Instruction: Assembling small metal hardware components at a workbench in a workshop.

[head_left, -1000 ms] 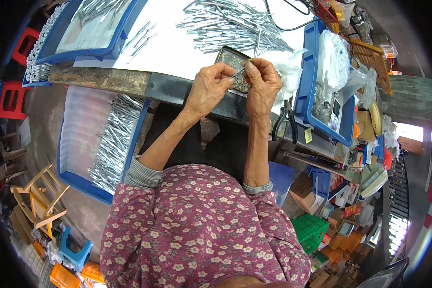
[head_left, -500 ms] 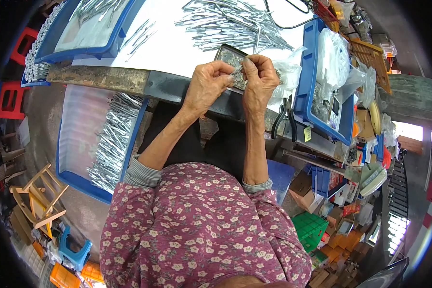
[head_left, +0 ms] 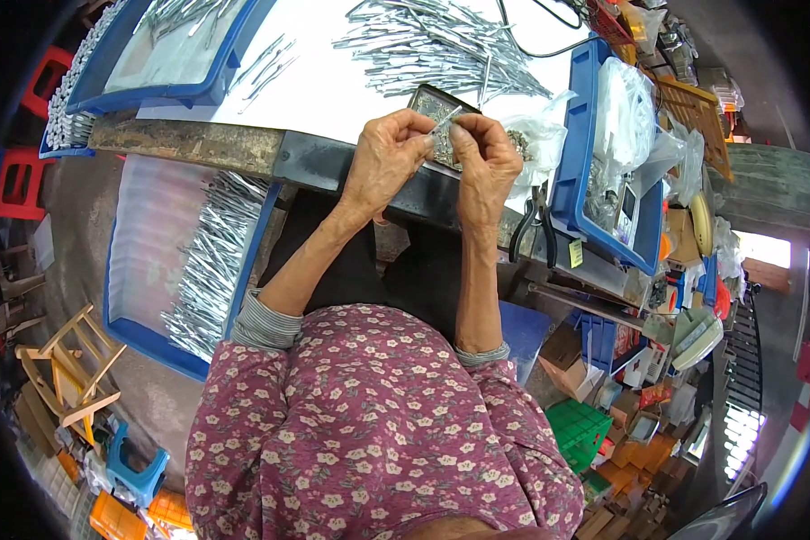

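Note:
Over the table edge, my left hand pinches the lower end of a thin silvery rod, which slants up and to the right. My right hand is closed right beside the rod's upper part, thumb against the curled forefinger; whatever it grips is too small to make out. Just beyond and partly under my fingers lies a shallow dark-rimmed tray of tiny metal parts. A large pile of similar silvery rods spreads across the white tabletop behind it.
Pliers with black handles hang at the table edge. A blue bin with plastic bags stands to the right, another blue tray at the far left. Below the table at left sits a blue crate of silvery rods. A black cable crosses the back.
The rod now shows clearly, slanting up from my left fingers. My right fingers have shifted slightly down and away from its tip. Both forearms stay nearly in place.

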A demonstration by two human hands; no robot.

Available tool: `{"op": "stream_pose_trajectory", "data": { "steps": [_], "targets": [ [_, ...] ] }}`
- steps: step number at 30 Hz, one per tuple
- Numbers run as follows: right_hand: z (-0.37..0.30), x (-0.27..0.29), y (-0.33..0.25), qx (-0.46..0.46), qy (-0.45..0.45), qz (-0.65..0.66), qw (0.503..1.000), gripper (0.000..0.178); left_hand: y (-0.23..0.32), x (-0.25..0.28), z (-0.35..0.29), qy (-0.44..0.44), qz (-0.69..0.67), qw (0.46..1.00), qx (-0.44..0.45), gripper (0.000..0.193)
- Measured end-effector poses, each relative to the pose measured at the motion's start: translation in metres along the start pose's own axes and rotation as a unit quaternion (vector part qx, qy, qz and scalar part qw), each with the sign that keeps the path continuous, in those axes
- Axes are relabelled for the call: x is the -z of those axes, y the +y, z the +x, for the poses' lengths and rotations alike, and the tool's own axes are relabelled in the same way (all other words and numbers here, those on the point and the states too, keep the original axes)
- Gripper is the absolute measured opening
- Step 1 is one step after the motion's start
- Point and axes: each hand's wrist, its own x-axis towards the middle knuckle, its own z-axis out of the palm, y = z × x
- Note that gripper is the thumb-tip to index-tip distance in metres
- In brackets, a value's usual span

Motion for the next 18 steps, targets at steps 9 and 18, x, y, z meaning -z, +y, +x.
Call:
{"op": "stream_pose_trajectory", "data": {
  "steps": [9, 18],
  "targets": [
    [0.0037, -0.0002, 0.0022, -0.014, -0.028, 0.013, 0.999, 0.011, 0.0020, -0.0024, 0.0057, 0.008, 0.015, 1.000, -0.022, 0.015],
    [0.0065, -0.0003, 0.0049, -0.015, -0.025, 0.048, 0.998, 0.014, 0.0012, -0.0050, 0.0078, 0.012, 0.033, 0.999, -0.033, 0.013]
  ]
}}
